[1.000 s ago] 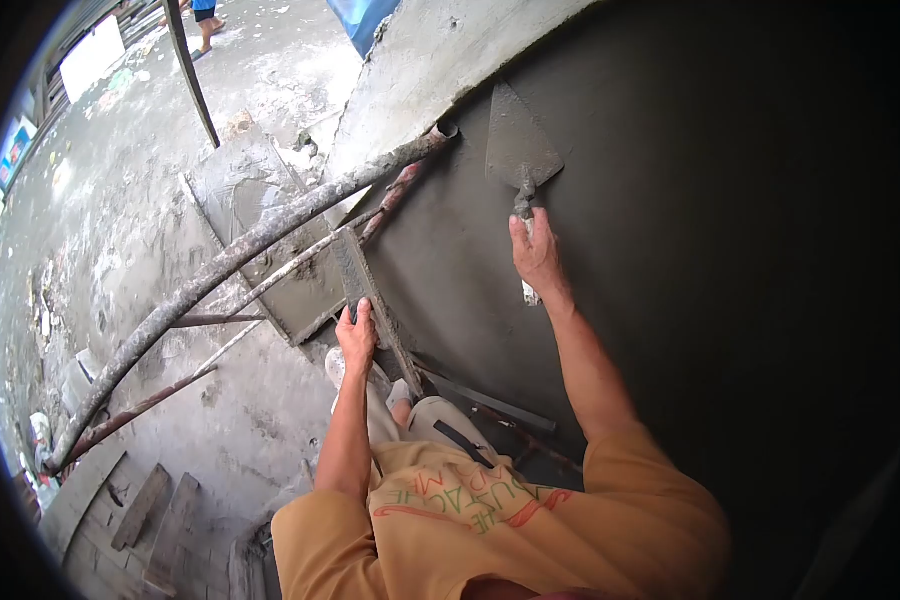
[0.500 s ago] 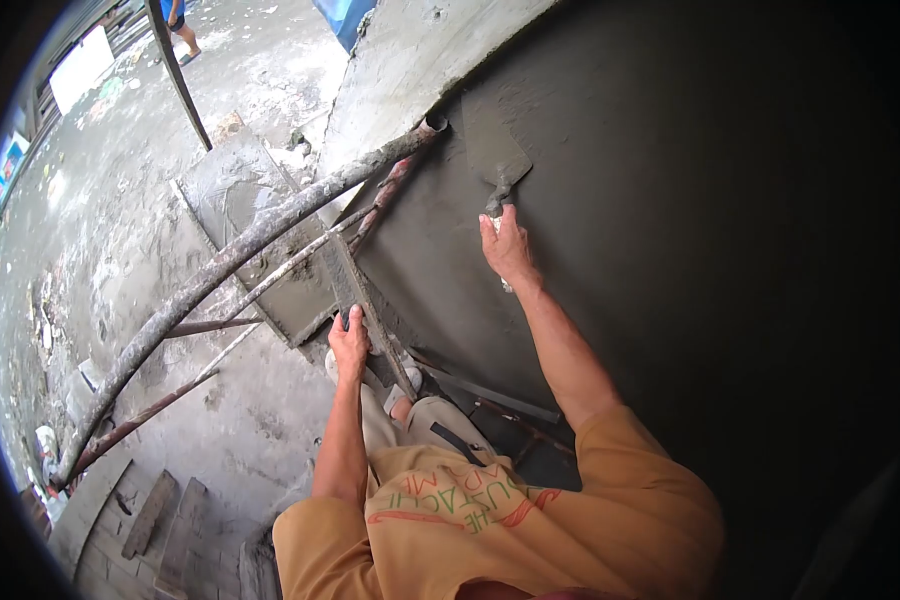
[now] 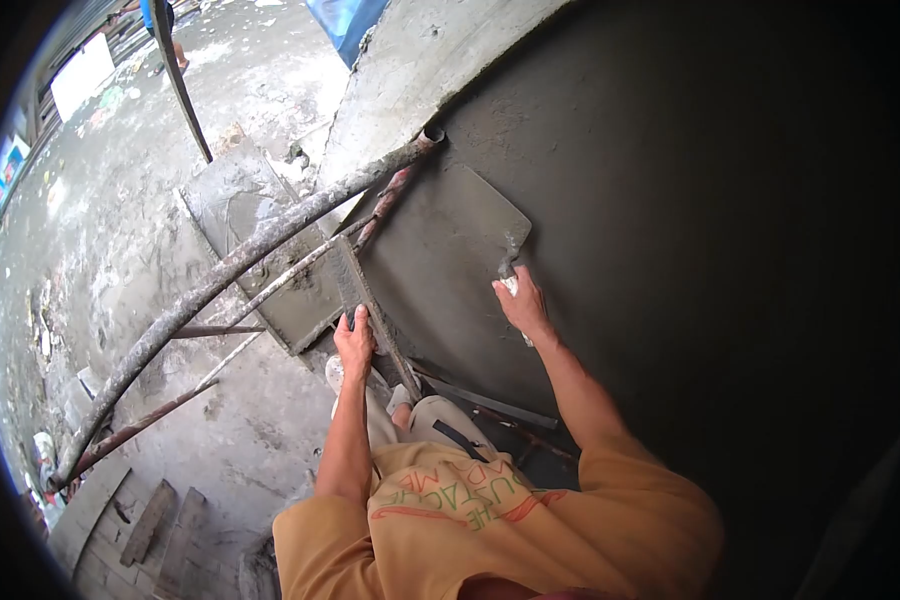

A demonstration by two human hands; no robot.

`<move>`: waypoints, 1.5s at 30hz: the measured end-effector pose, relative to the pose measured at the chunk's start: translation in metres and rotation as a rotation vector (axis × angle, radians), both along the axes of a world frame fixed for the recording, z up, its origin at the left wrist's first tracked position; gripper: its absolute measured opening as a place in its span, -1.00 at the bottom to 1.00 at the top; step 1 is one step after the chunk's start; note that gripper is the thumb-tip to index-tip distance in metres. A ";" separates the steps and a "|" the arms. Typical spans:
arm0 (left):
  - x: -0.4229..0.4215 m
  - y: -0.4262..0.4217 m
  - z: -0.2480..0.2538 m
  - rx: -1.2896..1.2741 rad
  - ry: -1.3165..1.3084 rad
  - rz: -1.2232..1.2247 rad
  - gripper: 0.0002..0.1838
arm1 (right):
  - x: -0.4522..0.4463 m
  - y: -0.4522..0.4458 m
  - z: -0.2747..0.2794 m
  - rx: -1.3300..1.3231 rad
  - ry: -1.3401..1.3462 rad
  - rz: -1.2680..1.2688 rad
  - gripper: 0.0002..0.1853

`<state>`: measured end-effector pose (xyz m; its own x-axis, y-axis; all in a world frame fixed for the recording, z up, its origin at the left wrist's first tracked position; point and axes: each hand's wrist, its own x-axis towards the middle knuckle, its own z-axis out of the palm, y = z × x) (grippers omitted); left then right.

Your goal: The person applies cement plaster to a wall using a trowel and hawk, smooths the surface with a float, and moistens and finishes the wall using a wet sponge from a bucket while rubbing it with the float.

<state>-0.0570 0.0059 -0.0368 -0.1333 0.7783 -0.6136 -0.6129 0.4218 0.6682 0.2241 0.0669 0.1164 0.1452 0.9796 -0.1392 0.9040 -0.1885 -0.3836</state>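
Note:
My right hand (image 3: 526,303) is closed round the pale handle of a trowel (image 3: 488,212). The trowel's grey blade lies against the dark, wet-looking plastered wall (image 3: 630,200), pointing up and left. Lower and to the left, my left hand (image 3: 354,335) grips a long, mortar-coated float (image 3: 362,295) by its handle, close to the scaffold. Just beyond the float, a board (image 3: 305,305) bears wet grey mortar, partly behind the pipes.
A mortar-spattered scaffold pipe (image 3: 240,260) curves across the left, with thinner braces below it. Wooden planks (image 3: 148,522) lie at lower left. A pale concrete ledge (image 3: 420,60) borders the wall's top. A person (image 3: 175,50) is far off at upper left.
My right hand and the trowel have moved down the wall, and the blade has tilted further left. My left hand keeps its hold on the float. The distant person has shifted left.

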 end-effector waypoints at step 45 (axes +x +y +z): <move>0.321 0.112 0.080 0.358 -0.287 0.218 -0.63 | 0.290 -0.382 0.075 -0.315 0.002 -0.231 -0.60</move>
